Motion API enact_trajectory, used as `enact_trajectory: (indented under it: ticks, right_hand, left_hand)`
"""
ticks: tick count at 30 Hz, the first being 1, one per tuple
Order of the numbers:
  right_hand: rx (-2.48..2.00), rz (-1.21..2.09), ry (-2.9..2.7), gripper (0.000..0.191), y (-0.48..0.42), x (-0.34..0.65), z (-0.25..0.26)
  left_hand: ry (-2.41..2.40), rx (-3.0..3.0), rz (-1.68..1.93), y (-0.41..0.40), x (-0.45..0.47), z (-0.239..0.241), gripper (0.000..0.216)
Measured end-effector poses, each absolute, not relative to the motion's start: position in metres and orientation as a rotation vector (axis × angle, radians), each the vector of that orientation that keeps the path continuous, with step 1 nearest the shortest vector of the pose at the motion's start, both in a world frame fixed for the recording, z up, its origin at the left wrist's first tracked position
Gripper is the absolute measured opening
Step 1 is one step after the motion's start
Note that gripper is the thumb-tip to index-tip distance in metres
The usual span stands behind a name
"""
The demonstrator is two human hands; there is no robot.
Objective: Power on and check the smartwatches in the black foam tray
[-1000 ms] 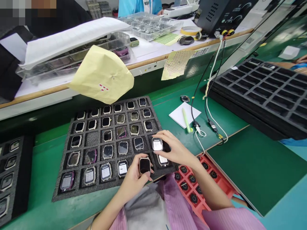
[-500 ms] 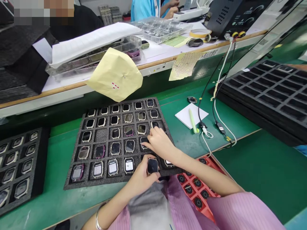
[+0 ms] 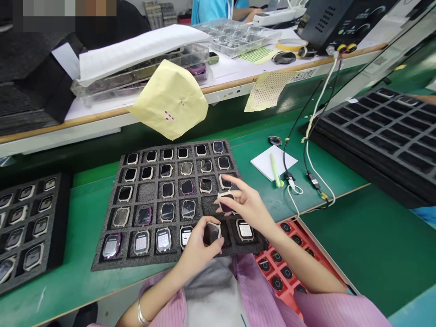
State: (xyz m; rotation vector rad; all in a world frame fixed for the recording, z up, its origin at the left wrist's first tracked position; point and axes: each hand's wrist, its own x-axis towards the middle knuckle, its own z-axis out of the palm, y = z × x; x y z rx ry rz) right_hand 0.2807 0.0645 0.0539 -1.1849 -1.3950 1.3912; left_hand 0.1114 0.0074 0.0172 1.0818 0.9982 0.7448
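Note:
A black foam tray (image 3: 146, 193) holds rows of square smartwatch bodies, most with dark screens; several in the front row have lit white screens. My left hand (image 3: 199, 243) is closed around a smartwatch (image 3: 213, 232) with a dark screen, at the tray's front row. My right hand (image 3: 250, 206) pinches another smartwatch (image 3: 226, 202) between thumb and fingers, tilted and raised above the tray's right side. Left of it, a slot (image 3: 208, 206) shows bare foam. A lit smartwatch (image 3: 245, 230) lies in the slot below my right hand.
Another foam tray with watches (image 3: 25, 229) lies at left, and a black slotted tray (image 3: 374, 131) at right. White paper with a green pen (image 3: 274, 170) and cables (image 3: 308, 150) lie beyond my right hand. A red tray (image 3: 282, 259) with round black parts sits under my right forearm.
My right hand has lifted a smartwatch out of its slot on the tray's right side. The watch in my left hand has shifted slightly left. The view has moved a little.

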Motion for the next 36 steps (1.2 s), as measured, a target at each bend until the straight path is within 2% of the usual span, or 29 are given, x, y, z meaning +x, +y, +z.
enact_trajectory:
  ticks: [3, 7, 14, 23, 36]
  right_hand:
    - [-1.186, 1.522, -1.179, 0.022, 0.060, 0.282, 0.056]
    - [-1.152, 1.593, -1.042, 0.021, 0.054, 0.280, 0.049]
    - [-0.899, 1.818, -0.924, 0.046, 0.041, 0.285, 0.053]
    - [-0.887, 1.740, -0.978, 0.038, 0.032, 0.295, 0.041]
    - [-0.840, 1.792, -0.925, 0.044, 0.028, 0.294, 0.035]
  left_hand:
    - [1.054, 1.184, 0.738, 0.008, 0.110, 0.018, 0.031]
    - [1.063, 1.179, 0.727, 0.008, 0.112, 0.018, 0.029]
    - [1.058, 1.208, 0.799, 0.009, 0.115, 0.017, 0.028]
    - [0.994, 1.200, 0.793, 0.009, 0.116, 0.017, 0.027]
    - [0.979, 1.213, 0.802, 0.008, 0.115, 0.017, 0.026]
